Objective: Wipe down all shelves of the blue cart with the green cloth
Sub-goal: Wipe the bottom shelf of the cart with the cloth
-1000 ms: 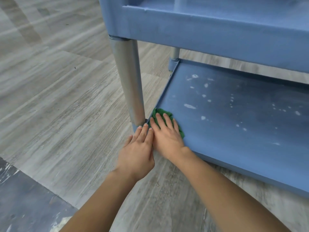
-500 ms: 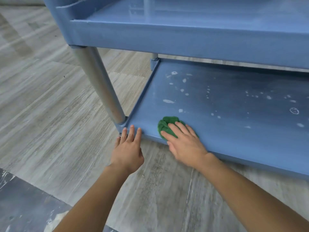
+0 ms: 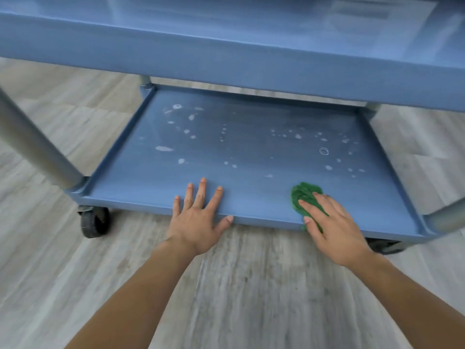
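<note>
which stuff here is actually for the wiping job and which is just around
For the job: green cloth, pressed under the right hand; bottom shelf with white spots; upper shelf; left hand flat on the shelf's front edge.
Just around: caster wheel; grey post; floor.

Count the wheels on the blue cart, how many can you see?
2. The left wheel sits under the front left corner of the bottom shelf. The right wheel peeks out under the front right corner, mostly hidden. Back wheels may be hidden too.
</note>
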The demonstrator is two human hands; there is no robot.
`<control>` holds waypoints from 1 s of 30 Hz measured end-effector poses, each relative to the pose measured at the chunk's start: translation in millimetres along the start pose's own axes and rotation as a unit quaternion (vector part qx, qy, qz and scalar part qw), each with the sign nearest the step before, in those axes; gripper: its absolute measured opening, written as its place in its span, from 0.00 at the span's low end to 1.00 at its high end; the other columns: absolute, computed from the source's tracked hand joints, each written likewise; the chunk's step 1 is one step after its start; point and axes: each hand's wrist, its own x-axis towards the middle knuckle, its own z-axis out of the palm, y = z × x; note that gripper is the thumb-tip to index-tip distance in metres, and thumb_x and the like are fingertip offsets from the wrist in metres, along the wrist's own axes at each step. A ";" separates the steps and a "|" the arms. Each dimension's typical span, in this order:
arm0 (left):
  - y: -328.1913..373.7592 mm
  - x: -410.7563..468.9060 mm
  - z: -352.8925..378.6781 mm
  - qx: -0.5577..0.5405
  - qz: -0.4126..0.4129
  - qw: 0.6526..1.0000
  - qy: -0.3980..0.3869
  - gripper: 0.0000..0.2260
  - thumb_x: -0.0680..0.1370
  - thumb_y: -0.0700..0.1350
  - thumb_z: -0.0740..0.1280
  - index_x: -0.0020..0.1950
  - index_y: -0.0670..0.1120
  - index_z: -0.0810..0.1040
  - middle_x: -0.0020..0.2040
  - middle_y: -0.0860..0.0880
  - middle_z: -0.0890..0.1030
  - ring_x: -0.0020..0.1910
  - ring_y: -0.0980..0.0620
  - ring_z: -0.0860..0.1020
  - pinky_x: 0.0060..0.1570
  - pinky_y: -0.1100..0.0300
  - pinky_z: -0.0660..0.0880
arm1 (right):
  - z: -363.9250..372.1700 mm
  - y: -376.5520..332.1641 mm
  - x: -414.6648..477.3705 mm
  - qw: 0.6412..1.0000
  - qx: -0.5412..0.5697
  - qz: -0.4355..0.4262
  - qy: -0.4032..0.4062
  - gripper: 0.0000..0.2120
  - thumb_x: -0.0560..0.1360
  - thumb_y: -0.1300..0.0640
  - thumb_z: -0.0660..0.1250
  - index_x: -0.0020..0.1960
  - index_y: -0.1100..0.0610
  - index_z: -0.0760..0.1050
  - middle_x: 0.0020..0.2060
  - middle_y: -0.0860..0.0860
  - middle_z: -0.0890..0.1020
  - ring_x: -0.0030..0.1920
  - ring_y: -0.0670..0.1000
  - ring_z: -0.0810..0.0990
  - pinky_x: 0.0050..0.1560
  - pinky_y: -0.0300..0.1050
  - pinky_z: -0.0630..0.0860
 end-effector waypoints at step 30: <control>-97.4 40.2 1.8 -0.006 -0.184 0.981 0.067 0.57 0.62 0.83 0.34 0.84 0.49 0.42 0.84 0.50 0.42 0.82 0.43 0.42 0.78 0.37 0.45 | 39.3 -132.0 136.7 0.990 0.072 0.108 0.046 0.31 0.75 0.46 0.51 0.74 0.56 0.70 0.74 0.62 0.68 0.73 0.65 0.65 0.74 0.60 0.59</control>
